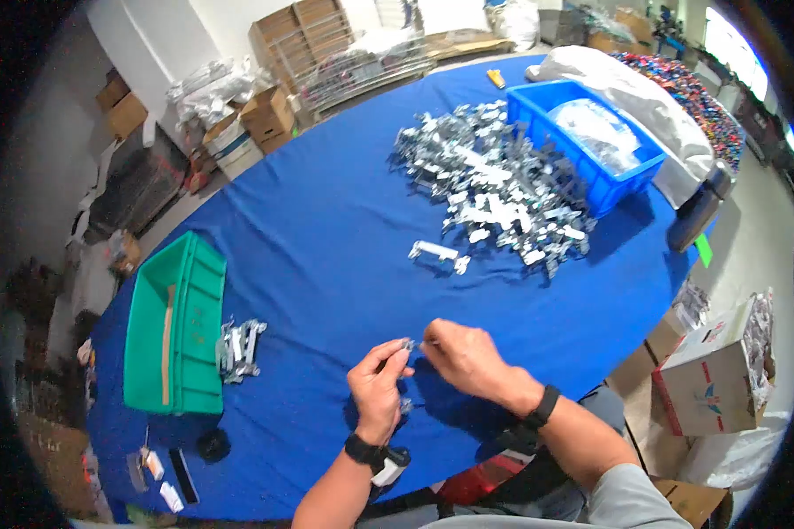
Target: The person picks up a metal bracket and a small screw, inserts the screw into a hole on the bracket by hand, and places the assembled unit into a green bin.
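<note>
I work at a blue-covered table [326,229] in a cluttered room with goods stacked around it.

Nearest me, my left hand [375,388] grips a small metal part [408,345] between thumb and forefinger, above the cloth. My right hand [472,357] is just beside the part's upper end, fingers drawn together; whether they hold anything, I cannot tell.

Off the table to my right is a carton [710,379] with clear plastic [761,339] at its mouth; its further contents are hidden. Near the table's left edge lie a black slab [183,476] and a black round item [213,446].

Further along on the left is a green bin [205,335]; a tan strip [168,344] shows inside. A stack [240,351] of parts lies against its right side.

Ahead, one loose part [438,254] lies short of a large heap [503,198] of similar pieces. Behind the heap's right side, a blue bin [626,183] holds material in clear wrap, exact contents not discernible. A dark bottle [702,207] leans to its right. Beyond lie a white sack [609,75] and a multicoloured pile [688,101].
</note>
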`<state>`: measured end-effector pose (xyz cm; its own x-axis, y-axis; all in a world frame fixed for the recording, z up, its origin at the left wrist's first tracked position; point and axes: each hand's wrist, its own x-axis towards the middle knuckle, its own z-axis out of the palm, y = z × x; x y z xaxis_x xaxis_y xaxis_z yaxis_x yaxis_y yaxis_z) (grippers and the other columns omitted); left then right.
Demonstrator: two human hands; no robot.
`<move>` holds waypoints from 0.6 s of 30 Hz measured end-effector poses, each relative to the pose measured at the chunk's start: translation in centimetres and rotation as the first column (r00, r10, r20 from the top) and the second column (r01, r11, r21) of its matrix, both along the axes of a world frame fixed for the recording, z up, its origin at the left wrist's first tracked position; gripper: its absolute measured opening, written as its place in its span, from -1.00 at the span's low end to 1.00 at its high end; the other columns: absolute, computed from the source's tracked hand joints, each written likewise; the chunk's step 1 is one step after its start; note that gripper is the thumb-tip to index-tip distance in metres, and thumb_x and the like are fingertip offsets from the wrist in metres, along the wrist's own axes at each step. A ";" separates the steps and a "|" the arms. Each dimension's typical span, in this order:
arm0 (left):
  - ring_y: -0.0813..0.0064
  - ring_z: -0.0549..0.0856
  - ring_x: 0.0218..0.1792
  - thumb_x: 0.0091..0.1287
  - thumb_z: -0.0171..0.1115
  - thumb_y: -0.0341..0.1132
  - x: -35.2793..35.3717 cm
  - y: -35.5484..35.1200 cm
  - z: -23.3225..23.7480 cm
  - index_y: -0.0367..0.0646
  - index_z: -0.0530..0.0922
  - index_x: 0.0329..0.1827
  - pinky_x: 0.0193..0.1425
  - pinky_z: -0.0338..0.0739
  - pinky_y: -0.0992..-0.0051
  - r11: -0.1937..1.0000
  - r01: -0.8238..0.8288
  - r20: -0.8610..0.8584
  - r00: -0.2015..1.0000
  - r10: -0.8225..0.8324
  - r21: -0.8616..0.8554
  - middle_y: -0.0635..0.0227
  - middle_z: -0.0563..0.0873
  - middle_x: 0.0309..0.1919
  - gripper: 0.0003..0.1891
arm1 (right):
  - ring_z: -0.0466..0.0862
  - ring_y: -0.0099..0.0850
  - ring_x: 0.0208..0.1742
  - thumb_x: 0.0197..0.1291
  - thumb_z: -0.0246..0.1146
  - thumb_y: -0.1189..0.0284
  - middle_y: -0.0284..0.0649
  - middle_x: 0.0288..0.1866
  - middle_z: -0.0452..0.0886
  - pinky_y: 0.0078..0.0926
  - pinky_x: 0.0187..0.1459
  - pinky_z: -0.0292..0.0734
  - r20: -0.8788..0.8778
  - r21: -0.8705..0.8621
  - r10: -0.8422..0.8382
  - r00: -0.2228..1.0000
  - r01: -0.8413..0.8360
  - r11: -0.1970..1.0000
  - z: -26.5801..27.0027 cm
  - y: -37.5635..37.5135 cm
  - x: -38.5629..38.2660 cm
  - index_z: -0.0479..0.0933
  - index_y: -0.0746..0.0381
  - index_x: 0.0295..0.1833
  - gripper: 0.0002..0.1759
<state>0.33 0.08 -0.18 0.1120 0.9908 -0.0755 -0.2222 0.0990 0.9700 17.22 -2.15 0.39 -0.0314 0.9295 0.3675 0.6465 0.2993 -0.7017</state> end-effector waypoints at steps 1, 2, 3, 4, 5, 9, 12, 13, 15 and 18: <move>0.56 0.71 -0.33 0.32 0.32 -0.54 0.0 0.1 0.6 -0.35 0.72 -0.06 -0.30 0.65 0.59 0.999 -0.008 -0.030 1.000 0.007 -0.031 0.23 0.78 -0.18 -0.84 | 0.64 0.07 -0.33 0.35 0.22 0.33 0.00 -0.34 0.60 0.01 -0.38 0.53 0.007 -0.011 -0.001 1.000 0.001 1.000 0.3 0.2 0.0 0.41 0.23 -0.18 -0.79; 0.56 0.71 -0.38 0.33 0.32 -0.52 0.0 -0.1 0.9 -0.35 0.71 -0.05 -0.31 0.63 0.59 0.998 -0.016 -0.056 0.998 0.012 -0.065 0.24 0.78 -0.21 -0.83 | 0.64 0.06 -0.32 0.34 0.23 0.34 -0.01 -0.32 0.59 -0.01 -0.37 0.52 0.019 -0.023 -0.002 1.000 0.002 1.000 0.6 0.1 0.1 0.41 0.23 -0.18 -0.81; 0.56 0.71 -0.38 0.33 0.32 -0.52 -0.1 0.1 0.6 -0.35 0.71 -0.05 -0.31 0.63 0.59 0.997 -0.035 -0.067 0.997 0.031 -0.064 0.24 0.78 -0.21 -0.83 | 0.63 0.04 -0.32 0.32 0.24 0.39 -0.03 -0.31 0.57 -0.05 -0.37 0.52 -0.017 0.010 0.018 1.000 -0.018 1.000 0.8 0.1 0.1 0.42 0.23 -0.18 -0.84; 0.58 0.70 -0.40 0.32 0.34 -0.51 0.0 0.2 0.1 -0.35 0.71 -0.05 -0.38 0.59 0.63 0.999 -0.028 -0.011 1.000 0.027 -0.026 0.25 0.79 -0.23 -0.82 | 0.63 0.04 -0.32 0.32 0.24 0.39 -0.03 -0.31 0.57 -0.05 -0.37 0.52 -0.024 0.008 0.030 0.999 -0.030 1.000 1.0 0.2 0.0 0.42 0.23 -0.18 -0.84; 0.59 0.70 -0.42 0.32 0.35 -0.50 0.0 0.3 -0.2 -0.35 0.71 -0.04 -0.44 0.55 0.67 1.000 -0.016 0.046 0.999 0.016 0.008 0.27 0.79 -0.24 -0.82 | 0.63 0.03 -0.33 0.32 0.25 0.41 -0.03 -0.32 0.57 -0.06 -0.38 0.51 -0.046 0.036 0.034 0.998 -0.032 0.999 1.2 0.3 0.0 0.43 0.24 -0.18 -0.84; 0.64 0.69 -0.48 0.32 0.36 -0.49 0.0 0.0 0.0 -0.33 0.71 -0.04 -0.65 0.34 0.74 1.000 -0.004 0.025 1.000 0.005 -0.031 0.30 0.79 -0.26 -0.81 | 0.63 0.01 -0.35 0.33 0.23 0.42 -0.04 -0.34 0.57 -0.08 -0.38 0.51 -0.061 0.042 0.046 0.997 -0.043 0.998 1.1 0.0 0.0 0.42 0.25 -0.19 -0.85; 0.64 0.69 -0.48 0.33 0.36 -0.48 -0.1 0.1 0.1 -0.32 0.71 -0.03 -0.64 0.34 0.74 1.000 -0.004 0.000 1.000 0.004 -0.031 0.29 0.79 -0.26 -0.81 | 0.62 -0.02 -0.39 0.31 0.25 0.46 -0.04 -0.38 0.56 -0.13 -0.40 0.49 -0.069 0.042 0.053 0.996 -0.050 0.998 1.1 0.0 -0.2 0.43 0.28 -0.19 -0.86; 0.64 0.69 -0.48 0.33 0.36 -0.48 -0.2 0.1 0.2 -0.32 0.71 -0.03 -0.64 0.34 0.74 0.999 -0.003 0.000 1.000 0.003 -0.035 0.29 0.79 -0.26 -0.81 | 0.61 -0.05 -0.42 0.29 0.28 0.51 -0.04 -0.40 0.55 -0.19 -0.42 0.47 -0.083 0.053 0.051 0.995 -0.047 0.997 1.1 0.0 -0.2 0.45 0.30 -0.20 -0.87; 0.58 0.69 -0.35 0.32 0.35 -0.54 -0.2 0.0 0.4 -0.37 0.71 -0.05 -0.29 0.64 0.60 0.997 0.004 0.020 1.000 -0.003 -0.074 0.24 0.77 -0.19 -0.83 | 0.61 -0.04 -0.42 0.29 0.27 0.51 -0.03 -0.40 0.55 -0.19 -0.42 0.47 -0.075 0.050 0.054 0.996 -0.050 0.997 1.2 0.0 -0.2 0.45 0.30 -0.20 -0.87; 0.57 0.69 -0.35 0.32 0.35 -0.54 -0.3 0.1 0.5 -0.37 0.71 -0.05 -0.29 0.65 0.59 0.996 -0.001 0.009 1.000 0.002 -0.089 0.23 0.77 -0.19 -0.83 | 0.62 -0.03 -0.41 0.29 0.27 0.50 -0.03 -0.40 0.56 -0.18 -0.41 0.49 -0.076 0.044 0.050 0.996 -0.046 0.998 1.1 0.0 -0.3 0.44 0.30 -0.20 -0.87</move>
